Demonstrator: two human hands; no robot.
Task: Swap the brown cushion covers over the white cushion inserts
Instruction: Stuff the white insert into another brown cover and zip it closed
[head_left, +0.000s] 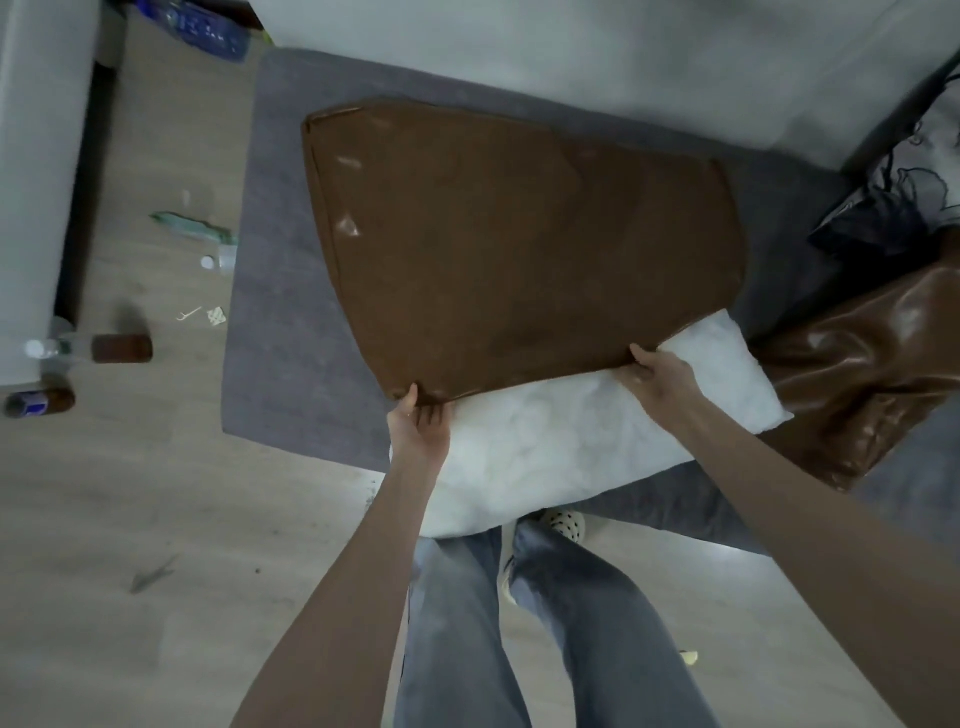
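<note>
A large brown cushion cover (519, 244) lies spread over the grey sofa seat (280, 291). Part of a white cushion insert (545, 452) sticks out of its near open edge and hangs over the seat's front. My left hand (418, 421) pinches the cover's near left corner. My right hand (660, 371) grips the cover's near edge further right, over the insert. A second brown cover (872, 364), shiny and crumpled, lies on the seat at the right.
A dark patterned cloth (904, 176) lies at the far right. Bottles (78, 348) and small litter (192, 228) are scattered on the wooden floor at the left. My jeans-clad legs (519, 623) stand against the seat's front edge.
</note>
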